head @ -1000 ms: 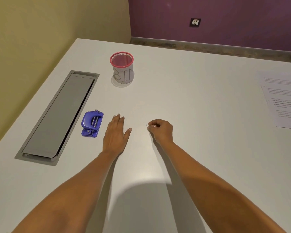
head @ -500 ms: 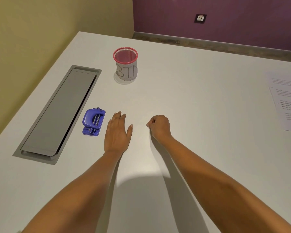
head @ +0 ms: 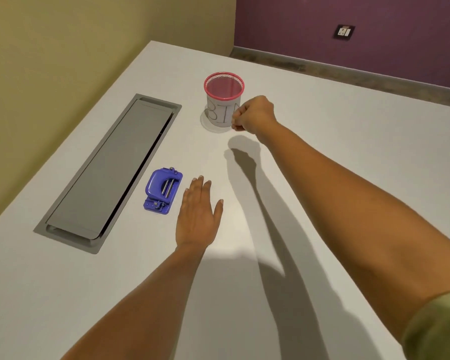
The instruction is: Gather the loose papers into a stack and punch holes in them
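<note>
On the white tabletop (head: 322, 141), seen from the head camera, the left hand (head: 196, 216) is lying flat with palm down, fingers stretched out and together, its grip open and holding nothing. It is resting just to the right of a blue hole punch (head: 161, 191), close to it but not touching. The hole punch is sitting upright on its base, its two metal pins showing on top. To the left of the punch, a long grey cable hatch (head: 107, 175) is running set into the tabletop, its lid shut.

Farther back, the right hand (head: 253, 114) is hovering above the tabletop with the arm stretched forward, casting a dark shadow below it. Its fingers are curled tightly into a closed grip; something tiny may be pinched at the fingertips, but the view is too poor to tell. The hand is sitting just beside the right side of a small mesh cup (head: 224, 100) with a pink rim and a paper label reading "BIN", partly covering the last letter. The cup is standing upright.

No loose papers are showing in this view. At the lower right, a green sleeve (head: 437, 326) is covering the right upper arm. A wall socket (head: 344, 31) is sitting on the purple wall behind.
</note>
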A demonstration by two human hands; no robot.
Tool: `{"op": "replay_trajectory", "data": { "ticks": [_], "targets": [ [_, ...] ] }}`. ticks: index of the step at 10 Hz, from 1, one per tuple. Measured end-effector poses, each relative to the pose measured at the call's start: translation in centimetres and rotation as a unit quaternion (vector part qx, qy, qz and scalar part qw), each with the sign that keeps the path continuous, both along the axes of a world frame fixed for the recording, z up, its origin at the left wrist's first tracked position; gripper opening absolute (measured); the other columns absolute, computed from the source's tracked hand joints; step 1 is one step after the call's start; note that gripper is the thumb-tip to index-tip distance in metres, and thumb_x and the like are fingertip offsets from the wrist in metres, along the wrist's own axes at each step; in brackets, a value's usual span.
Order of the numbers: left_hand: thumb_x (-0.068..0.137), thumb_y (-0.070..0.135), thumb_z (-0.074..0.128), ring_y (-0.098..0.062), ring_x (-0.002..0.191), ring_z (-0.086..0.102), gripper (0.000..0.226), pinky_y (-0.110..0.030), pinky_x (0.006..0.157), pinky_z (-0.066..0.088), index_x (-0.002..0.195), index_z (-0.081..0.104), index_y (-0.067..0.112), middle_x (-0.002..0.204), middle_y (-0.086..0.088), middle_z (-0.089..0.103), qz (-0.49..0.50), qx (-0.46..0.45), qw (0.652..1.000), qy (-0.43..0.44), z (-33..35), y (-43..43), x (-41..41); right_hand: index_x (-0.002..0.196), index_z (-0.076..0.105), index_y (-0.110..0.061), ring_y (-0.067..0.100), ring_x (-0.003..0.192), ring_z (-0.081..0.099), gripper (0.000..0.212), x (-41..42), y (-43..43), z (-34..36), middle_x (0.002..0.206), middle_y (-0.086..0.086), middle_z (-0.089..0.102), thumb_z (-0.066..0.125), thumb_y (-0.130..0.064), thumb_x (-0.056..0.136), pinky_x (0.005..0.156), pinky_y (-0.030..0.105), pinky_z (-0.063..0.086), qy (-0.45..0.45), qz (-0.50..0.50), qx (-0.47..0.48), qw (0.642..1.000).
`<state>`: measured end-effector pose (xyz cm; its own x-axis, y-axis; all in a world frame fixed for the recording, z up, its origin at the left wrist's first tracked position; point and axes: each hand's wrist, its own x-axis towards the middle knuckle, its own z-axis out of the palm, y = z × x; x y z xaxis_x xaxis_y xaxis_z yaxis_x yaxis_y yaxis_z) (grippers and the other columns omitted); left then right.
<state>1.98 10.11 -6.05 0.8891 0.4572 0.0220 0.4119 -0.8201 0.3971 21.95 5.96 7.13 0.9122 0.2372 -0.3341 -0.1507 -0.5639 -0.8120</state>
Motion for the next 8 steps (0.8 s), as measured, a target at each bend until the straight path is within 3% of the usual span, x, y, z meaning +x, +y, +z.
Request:
{"op": "replay_trajectory", "data": {
  "ticks": [2,3,6,8],
  "targets": [
    [0.096,0.038,0.033,-0.015,0.145,0.014,0.053,-0.028,0.119,0.009,0.143,0.028,0.015,0.155,-0.001,0.021,0.002,-0.008,1.000,-0.007,0.0,-0.1,0.0,0.110,0.065,-0.004,0.024,0.105,0.061,0.025,4.0,4.4,1.2,0.116,0.012,0.064,0.059,-0.008,0.087,0.089,0.027,0.052,-0.151,0.020,-0.062,0.986],
    [0.096,0.036,0.035,-0.016,0.144,0.017,0.052,-0.029,0.119,0.010,0.142,0.031,0.013,0.154,-0.003,0.026,0.000,0.004,1.000,-0.016,0.0,-0.1,0.0,0.117,0.063,-0.004,0.026,0.114,0.055,0.029,4.5,5.5,1.0,0.125,0.013,0.059,0.057,-0.007,0.088,0.091,0.028,0.048,-0.177,0.049,-0.073,0.980],
    [0.096,0.036,0.035,-0.016,0.144,0.018,0.052,-0.030,0.119,0.010,0.142,0.032,0.011,0.154,-0.004,0.026,-0.006,0.008,1.000,-0.018,0.0,-0.2,0.0,0.114,0.065,-0.006,0.027,0.115,0.053,0.028,5.0,5.4,0.1,0.128,0.010,0.056,0.053,-0.001,0.089,0.091,0.029,0.047,-0.196,0.062,-0.054,0.977],
    [0.096,0.036,0.034,-0.016,0.144,0.016,0.052,-0.029,0.118,0.008,0.142,0.030,0.012,0.154,-0.004,0.025,0.003,-0.001,1.000,-0.019,0.2,-0.2,0.0,0.102,0.071,-0.005,0.025,0.105,0.059,0.031,3.5,3.5,-0.2,0.113,0.011,0.066,0.045,0.005,0.087,0.090,0.028,0.050,-0.261,0.035,-0.002,0.965]
  ]
}}
